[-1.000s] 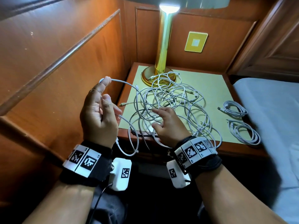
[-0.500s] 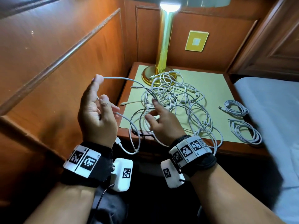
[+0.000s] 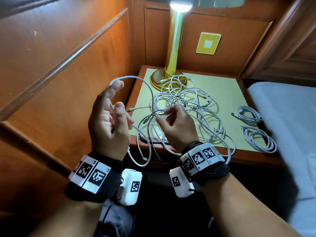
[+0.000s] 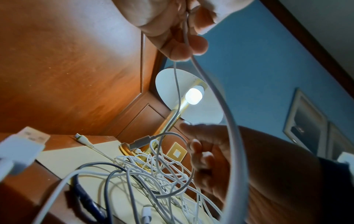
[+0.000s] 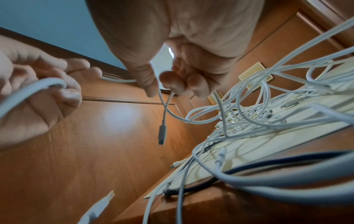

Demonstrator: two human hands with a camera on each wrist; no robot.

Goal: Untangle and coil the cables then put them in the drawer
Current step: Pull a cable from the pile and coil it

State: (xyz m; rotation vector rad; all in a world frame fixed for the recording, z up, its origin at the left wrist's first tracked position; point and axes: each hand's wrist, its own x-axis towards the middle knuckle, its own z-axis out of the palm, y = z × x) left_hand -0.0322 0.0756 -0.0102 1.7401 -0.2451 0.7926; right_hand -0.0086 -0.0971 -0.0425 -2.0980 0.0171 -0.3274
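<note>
The left hand [image 3: 109, 124] fingers [image 4: 184, 48] curl round a white cable [image 3: 145, 86], looped over them to start a coil. The right hand [image 3: 177, 127] fingers [image 5: 172, 84] pinch a strand near its plug [image 5: 162, 133], likely to free it from the tangle [image 3: 188, 106] on the bench [image 3: 222, 86]. Two coils [image 3: 253, 130] lie aside, finished.

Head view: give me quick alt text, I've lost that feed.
Both hands work a white cable above a nightstand: the left hand holds a loop, the right hand pinches a strand from the tangled pile. Two coiled cables lie right, beside a brass lamp.
</note>
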